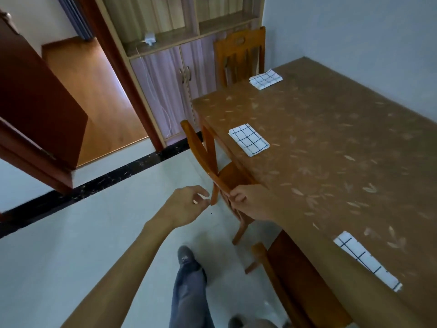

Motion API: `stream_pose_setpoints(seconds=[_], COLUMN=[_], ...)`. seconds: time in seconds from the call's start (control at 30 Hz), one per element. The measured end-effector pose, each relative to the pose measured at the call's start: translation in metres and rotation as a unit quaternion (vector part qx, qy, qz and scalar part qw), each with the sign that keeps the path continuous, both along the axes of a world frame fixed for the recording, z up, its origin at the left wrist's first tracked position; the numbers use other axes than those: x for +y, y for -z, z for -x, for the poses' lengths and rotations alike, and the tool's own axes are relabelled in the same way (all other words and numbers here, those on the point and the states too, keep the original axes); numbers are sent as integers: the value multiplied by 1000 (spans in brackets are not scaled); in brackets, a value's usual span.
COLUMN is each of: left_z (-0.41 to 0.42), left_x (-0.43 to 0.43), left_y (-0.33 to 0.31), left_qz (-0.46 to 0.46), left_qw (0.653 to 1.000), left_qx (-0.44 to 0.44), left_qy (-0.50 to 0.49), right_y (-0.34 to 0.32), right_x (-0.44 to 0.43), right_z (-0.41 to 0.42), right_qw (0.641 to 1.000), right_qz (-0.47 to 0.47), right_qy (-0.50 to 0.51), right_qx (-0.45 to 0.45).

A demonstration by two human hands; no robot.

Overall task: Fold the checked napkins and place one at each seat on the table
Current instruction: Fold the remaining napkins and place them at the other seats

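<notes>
A long brown wooden desk [331, 138] with a pale leaf pattern fills the right side. Behind it stands a cabinet with mauve doors [170, 86]. An orange-brown wooden chair [205, 159] sits tucked at the desk's left edge. Three folded white napkins with dark checks lie on the desk, well apart: the far napkin [266, 79] at the end before another wooden chair [238, 55], the middle napkin [248, 139] by the tucked chair, the near napkin [366, 259] along the near edge. The right grip [250, 200] is curled round the tucked chair's back rail. The left grip [189, 204] hangs loosely curled, holding nothing, just beside the chair's post.
</notes>
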State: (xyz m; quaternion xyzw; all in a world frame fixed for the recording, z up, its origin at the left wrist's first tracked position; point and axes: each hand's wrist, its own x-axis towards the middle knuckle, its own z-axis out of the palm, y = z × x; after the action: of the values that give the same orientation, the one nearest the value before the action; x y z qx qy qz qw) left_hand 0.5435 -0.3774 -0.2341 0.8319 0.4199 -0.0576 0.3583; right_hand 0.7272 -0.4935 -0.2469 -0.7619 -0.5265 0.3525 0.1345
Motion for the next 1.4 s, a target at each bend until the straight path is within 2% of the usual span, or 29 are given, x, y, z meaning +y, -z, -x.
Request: stream_pose_setpoints(seconds=[0.23, 0.57, 0.73, 0.87, 1.1, 1.3, 1.4], left_z=[-48, -127, -174, -216, -295, -348, -361], left_x=[127, 244, 277, 296, 319, 335, 341], left_y=[14, 26, 55, 78, 109, 125, 135], left_qz=[15, 64, 69, 5, 2, 16, 34], left_qw=[994, 977, 967, 955, 942, 932, 927], left_qx=[-71, -80, -50, -11, 25, 74, 100], left_qy=[79, 189, 240, 296, 334, 354, 359], right_y=[5, 16, 43, 67, 111, 133, 140], right_x=[89, 162, 174, 185, 221, 243, 253], right_z=[-35, -73, -94, -108, -144, -167, -171], right_qw=[993, 963, 942, 925, 865, 824, 816], right_qz=[11, 60, 90, 113, 109, 95, 110], right_qy=[118, 260, 322, 361, 478, 552, 563], right_qx=[3, -25, -14, 14, 106, 85, 73])
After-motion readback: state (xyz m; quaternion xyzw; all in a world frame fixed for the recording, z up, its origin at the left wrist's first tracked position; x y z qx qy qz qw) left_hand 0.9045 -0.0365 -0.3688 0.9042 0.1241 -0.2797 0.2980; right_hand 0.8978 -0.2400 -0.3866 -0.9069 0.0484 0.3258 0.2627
